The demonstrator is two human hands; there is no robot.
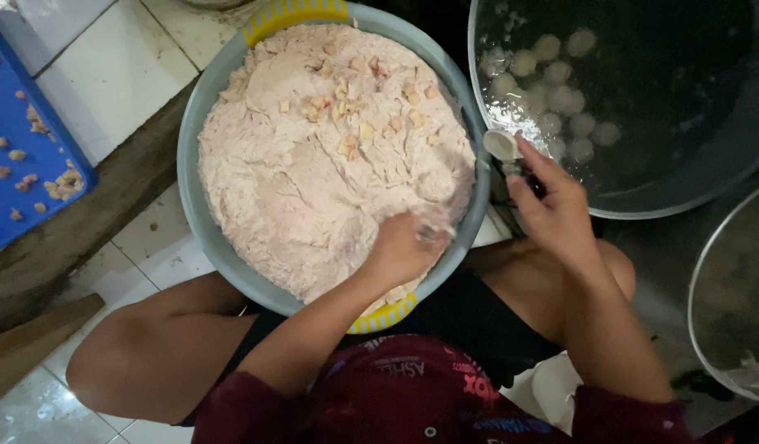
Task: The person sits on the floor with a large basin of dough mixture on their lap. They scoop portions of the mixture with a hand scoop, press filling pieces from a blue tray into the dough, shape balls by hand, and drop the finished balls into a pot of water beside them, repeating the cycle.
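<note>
A grey-blue basin [192, 131] with yellow handles holds a big mound of pale pink paste [314, 164], topped with small yellowish cubes. My left hand [406, 245] digs into the paste at the basin's near right side, fingers closed in the mass. Just right of the basin's rim, my right hand [552, 205] holds a small metal spoon [501, 145] with a smear of paste in its bowl. The spoon hovers at the edge of a large dark pot [684, 201] of water where several pale balls [560, 99] float.
A blue tray [18, 189] with small crumbs lies on the white tiled floor at the left, beside a wooden plank [83, 222]. Another metal pot [729, 304] stands at the right edge. My bare knees frame the basin below.
</note>
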